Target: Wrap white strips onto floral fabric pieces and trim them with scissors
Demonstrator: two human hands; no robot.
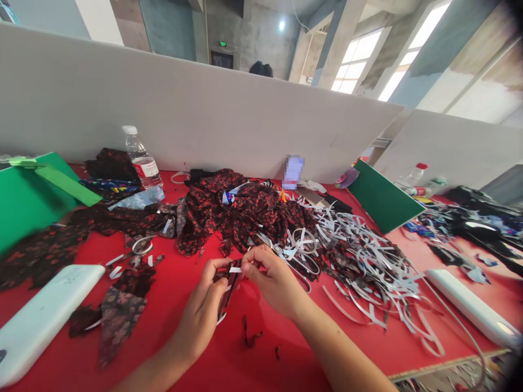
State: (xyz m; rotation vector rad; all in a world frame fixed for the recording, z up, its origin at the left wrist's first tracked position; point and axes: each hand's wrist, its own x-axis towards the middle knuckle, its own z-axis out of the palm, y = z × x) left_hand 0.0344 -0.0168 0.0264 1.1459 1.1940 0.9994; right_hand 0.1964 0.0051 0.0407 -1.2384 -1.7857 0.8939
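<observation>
Near the middle of the red table, my left hand [199, 311] is closed on a narrow strip of dark floral fabric [227, 291], thumb on top. A short white tape [236, 270] crosses the strip's upper end. My right hand [274, 279] pinches with thumb and fingertips at that tape's right end. Just behind my right hand lies what looks like a pair of scissors [305, 239], partly covered by my fingers. A crumpled heap of black and red floral fabric [212, 212] spreads beyond both hands.
To the right lies a tangle of white strips [363, 256]. Fabric scraps [122, 316] and a white oblong device [49, 321] are at left. A water bottle [143, 160] and a lit phone [293, 172] stand by the grey partition [204, 109]. Green boards [384, 198] flank the table.
</observation>
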